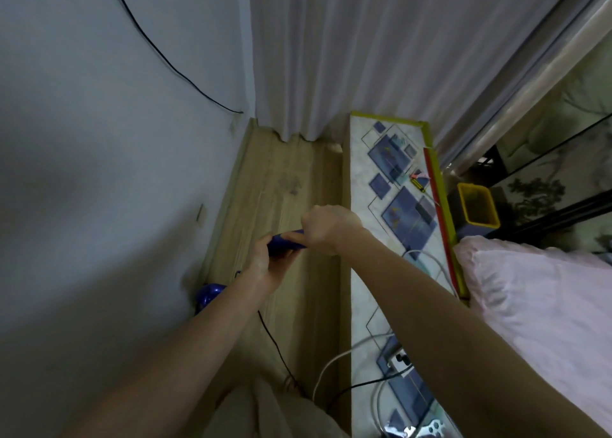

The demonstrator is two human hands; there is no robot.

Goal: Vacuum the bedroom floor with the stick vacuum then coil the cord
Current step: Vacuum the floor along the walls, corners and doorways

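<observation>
Blue vacuum handle point(284, 242) sits over wood floor point(281, 179), between wall point(99, 172) and patterned table point(397, 205). Your left hand point(265, 265) wrapped round it from below, right hand point(328, 228) clenched on its top end. Black cord point(271, 338) trails down floor. Pink pillow point(546, 305) off right.

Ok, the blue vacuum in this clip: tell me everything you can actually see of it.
Only parts of the vacuum show. Its handle is a dark blue, smooth, plastic-looking bar, lying roughly level above the wood floor. Both hands grip it: the left hand from below, the right hand over its right end. A rounded blue body part sits lower, near the wall, partly hidden by the left forearm. A thin black cord trails over the floor below it. The head is not visible.
</observation>
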